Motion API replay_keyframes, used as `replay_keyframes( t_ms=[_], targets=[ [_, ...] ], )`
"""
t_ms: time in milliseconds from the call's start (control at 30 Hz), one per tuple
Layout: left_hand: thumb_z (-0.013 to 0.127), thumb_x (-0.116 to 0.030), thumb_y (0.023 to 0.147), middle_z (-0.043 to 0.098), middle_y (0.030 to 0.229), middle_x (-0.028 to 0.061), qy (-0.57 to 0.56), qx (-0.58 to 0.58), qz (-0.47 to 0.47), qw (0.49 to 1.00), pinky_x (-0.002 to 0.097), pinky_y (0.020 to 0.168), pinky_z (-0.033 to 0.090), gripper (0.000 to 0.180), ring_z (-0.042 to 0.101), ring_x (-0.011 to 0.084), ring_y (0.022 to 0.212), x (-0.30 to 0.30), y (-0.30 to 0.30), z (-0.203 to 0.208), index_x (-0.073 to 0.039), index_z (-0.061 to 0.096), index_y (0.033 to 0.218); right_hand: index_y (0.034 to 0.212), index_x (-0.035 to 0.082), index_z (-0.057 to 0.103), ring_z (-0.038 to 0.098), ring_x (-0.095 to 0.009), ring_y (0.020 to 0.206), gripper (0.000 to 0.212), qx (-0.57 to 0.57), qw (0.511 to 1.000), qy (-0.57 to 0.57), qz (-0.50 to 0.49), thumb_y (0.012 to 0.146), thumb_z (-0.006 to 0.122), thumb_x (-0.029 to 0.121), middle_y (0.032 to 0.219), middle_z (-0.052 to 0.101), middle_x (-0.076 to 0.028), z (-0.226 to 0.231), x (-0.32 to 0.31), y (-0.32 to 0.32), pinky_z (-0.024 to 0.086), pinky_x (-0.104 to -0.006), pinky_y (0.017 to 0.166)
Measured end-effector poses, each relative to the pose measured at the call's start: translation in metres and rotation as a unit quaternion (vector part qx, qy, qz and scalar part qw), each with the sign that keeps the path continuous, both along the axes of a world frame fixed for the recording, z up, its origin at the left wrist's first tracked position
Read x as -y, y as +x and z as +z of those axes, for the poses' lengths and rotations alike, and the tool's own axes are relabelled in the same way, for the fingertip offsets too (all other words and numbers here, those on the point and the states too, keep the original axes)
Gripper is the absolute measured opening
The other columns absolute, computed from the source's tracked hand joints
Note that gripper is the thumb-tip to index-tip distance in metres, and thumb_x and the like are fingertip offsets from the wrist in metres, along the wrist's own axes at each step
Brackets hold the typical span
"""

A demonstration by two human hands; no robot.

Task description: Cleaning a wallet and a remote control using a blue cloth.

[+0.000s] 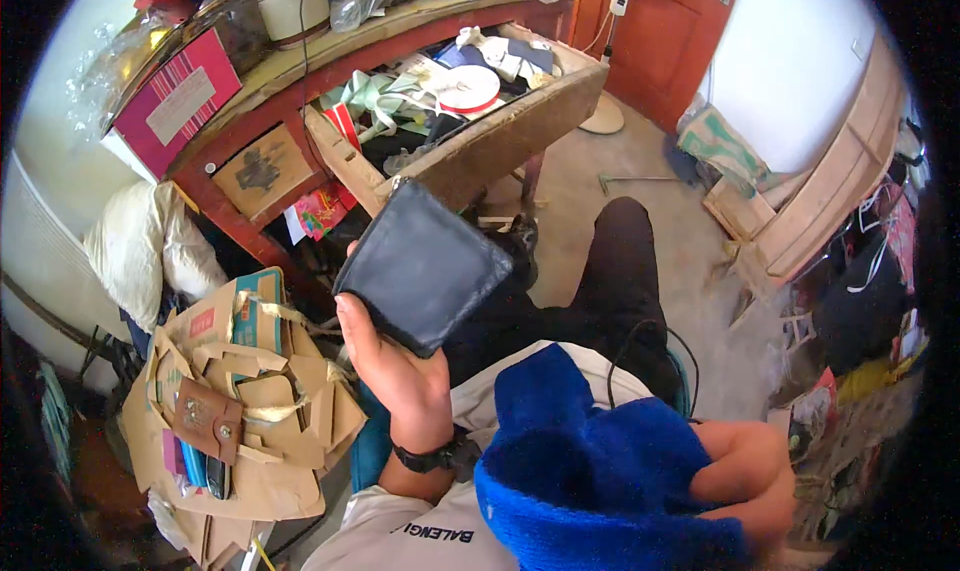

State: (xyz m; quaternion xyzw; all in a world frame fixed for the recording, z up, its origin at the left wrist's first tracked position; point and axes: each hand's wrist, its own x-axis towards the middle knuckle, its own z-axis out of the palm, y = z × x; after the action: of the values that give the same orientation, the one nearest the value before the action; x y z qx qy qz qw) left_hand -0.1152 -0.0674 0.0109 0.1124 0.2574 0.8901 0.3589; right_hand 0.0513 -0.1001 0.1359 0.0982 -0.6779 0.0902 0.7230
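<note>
In my left hand (392,373) lies a flat black square wallet (425,266), tilted up in front of me, with the thumb along its edge and the other fingers mostly hidden behind it. My right hand (748,476) grips a bunched blue cloth (600,461) close to my body, its fingers curled into the folds. Left of the wallet, a brown snap wallet (208,419) rests on a stack of cut cardboard (285,491), partly over some small blue and purple items (200,466).
Ahead stands a red wooden desk (350,71) with its drawer (480,151) pulled out, holding ribbons, cloth and a white spool (468,89). A pink box (175,106) is on the desk. At the right, a wooden frame (830,191) leans near piled clothes (850,301).
</note>
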Motion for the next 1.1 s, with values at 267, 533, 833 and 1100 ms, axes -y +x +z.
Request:
replay_keyframes(
  t_ms=[267, 533, 833, 1100],
  targets=[
    [0.043, -0.035, 0.105, 0.052, 0.138, 0.0153, 0.034, -0.007, 0.027, 0.999, 0.0449, 0.107, 0.041, 0.049, 0.054, 0.0279, 0.124, 0.002, -0.001, 0.006, 0.0, 0.044, 0.14, 0.087, 0.015, 0.066, 0.058, -0.021, 0.059, 0.005, 0.316, 0.936, -0.033, -0.15, 0.083, 0.064, 0.012, 0.072, 0.067, 0.004, -0.011, -0.031, 0.044, 0.044, -0.0351, 0.055],
    [0.045, -0.032, 0.105, 0.053, 0.136, 0.016, 0.035, -0.014, 0.006, 0.999, 0.0438, 0.106, 0.042, 0.049, 0.055, 0.0273, 0.123, 0.001, -0.001, 0.003, 0.002, 0.044, 0.139, 0.091, 0.0, 0.067, 0.062, -0.018, 0.054, 0.012, 0.152, 0.957, -0.174, -0.174, 0.081, 0.063, -0.006, 0.074, 0.068, -0.009, -0.027, -0.068, 0.02, 0.043, -0.0273, 0.049],
    [0.046, -0.033, 0.104, 0.055, 0.134, 0.0147, 0.054, -0.002, -0.061, 0.997, 0.044, 0.104, 0.045, 0.049, 0.056, 0.0264, 0.121, -0.011, 0.009, -0.001, 0.001, 0.045, 0.139, 0.085, 0.023, 0.068, 0.036, -0.01, 0.048, 0.016, 0.387, 0.888, 0.124, -0.215, 0.07, 0.073, 0.028, 0.073, 0.054, 0.007, 0.001, -0.031, 0.038, 0.027, -0.0259, 0.043],
    [0.048, -0.035, 0.103, 0.054, 0.135, 0.0152, 0.066, 0.011, -0.162, 0.984, 0.0439, 0.104, 0.045, 0.051, 0.056, 0.0262, 0.121, -0.038, 0.031, 0.004, 0.0, 0.044, 0.14, 0.072, 0.024, 0.065, 0.041, -0.007, 0.049, 0.012, 0.378, 0.831, 0.011, -0.408, 0.069, 0.072, 0.032, 0.074, 0.067, 0.007, 0.029, 0.029, 0.032, 0.023, -0.028, 0.042]
  ],
)
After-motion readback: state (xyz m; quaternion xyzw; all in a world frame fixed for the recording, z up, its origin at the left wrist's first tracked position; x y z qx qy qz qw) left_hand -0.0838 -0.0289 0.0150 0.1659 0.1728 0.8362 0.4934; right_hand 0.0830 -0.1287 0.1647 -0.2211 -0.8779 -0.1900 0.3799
